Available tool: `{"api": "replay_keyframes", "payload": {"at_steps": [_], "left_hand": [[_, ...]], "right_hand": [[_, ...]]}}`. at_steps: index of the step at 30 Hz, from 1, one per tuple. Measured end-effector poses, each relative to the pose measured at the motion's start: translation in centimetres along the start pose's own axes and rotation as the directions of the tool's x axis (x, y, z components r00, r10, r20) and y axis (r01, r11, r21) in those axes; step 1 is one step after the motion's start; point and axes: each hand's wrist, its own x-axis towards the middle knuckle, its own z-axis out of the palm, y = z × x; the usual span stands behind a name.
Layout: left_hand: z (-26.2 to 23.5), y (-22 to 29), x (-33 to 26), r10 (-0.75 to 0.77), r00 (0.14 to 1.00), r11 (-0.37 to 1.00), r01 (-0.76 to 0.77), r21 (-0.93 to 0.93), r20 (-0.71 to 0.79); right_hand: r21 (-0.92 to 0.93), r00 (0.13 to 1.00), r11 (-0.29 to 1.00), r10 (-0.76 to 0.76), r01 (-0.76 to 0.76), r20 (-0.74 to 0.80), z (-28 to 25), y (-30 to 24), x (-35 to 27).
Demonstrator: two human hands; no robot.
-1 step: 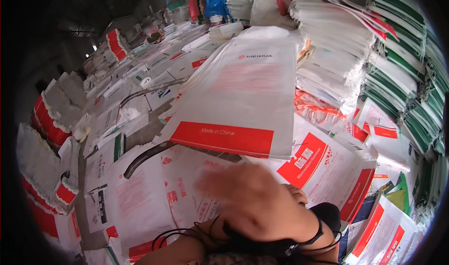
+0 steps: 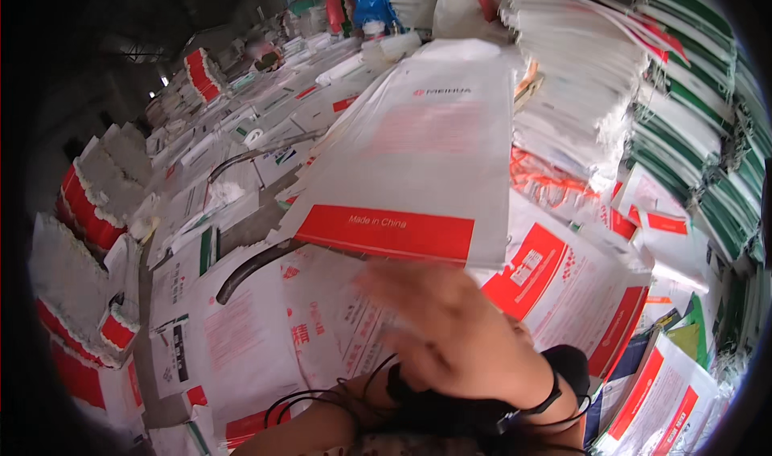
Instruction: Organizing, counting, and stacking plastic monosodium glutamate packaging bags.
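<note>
My right hand reaches in from the lower right, a black band round its wrist. Its fingers are blurred but look stretched out to the left, the thumb apart, with nothing seen between them. My left forearm comes from the lower left and passes behind the right hand. Only a small bit of my left hand shows past the right one; its fingers are mostly hidden. Just beyond the hands lies a white printed sack with a red band along its near edge, on a pile of flat sacks.
Flat white-and-red sacks lie to the right of my hands, and others to the left. A dark curved tube rests among them. Tall sack stacks rise at the right; folded bundles stand at the far left.
My right hand has shifted slightly up, its fingers looking more stretched out. The left hand's fingers, seen behind the right forearm before, are now more covered. The sacks lie as before.
</note>
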Motion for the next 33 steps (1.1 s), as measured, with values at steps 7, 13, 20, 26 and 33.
{"api": "replay_keyframes", "payload": {"at_steps": [7,13,20,26,33], "left_hand": [[0.3,1.1,0.4,-0.011,0.996,0.985,0.025,0.170,-0.083],[0.3,-0.8,0.2,0.010,0.999,0.998,-0.013,0.057,0.050],[1.0,-0.7,-0.1,-0.070,0.997,0.991,0.074,0.111,-0.036],[0.8,-0.1,-0.5,-0.164,0.986,0.975,0.167,0.144,-0.031],[1.1,-1.2,-0.2,-0.130,0.991,0.988,0.130,0.081,-0.010]], "right_hand": [[0.484,0.993,0.872,0.014,-0.069,0.116,-1.7,-0.9,-1.1],[0.881,0.962,0.464,0.189,0.092,-0.200,-2.1,-2.8,-1.0],[0.982,0.963,-0.017,-0.192,0.187,-0.187,-3.1,-1.5,-1.8],[0.873,0.867,-0.251,-0.175,0.418,-0.466,-0.3,-2.4,-1.9],[0.988,0.991,0.135,-0.123,0.071,-0.055,-0.9,-0.4,-2.7]]}}
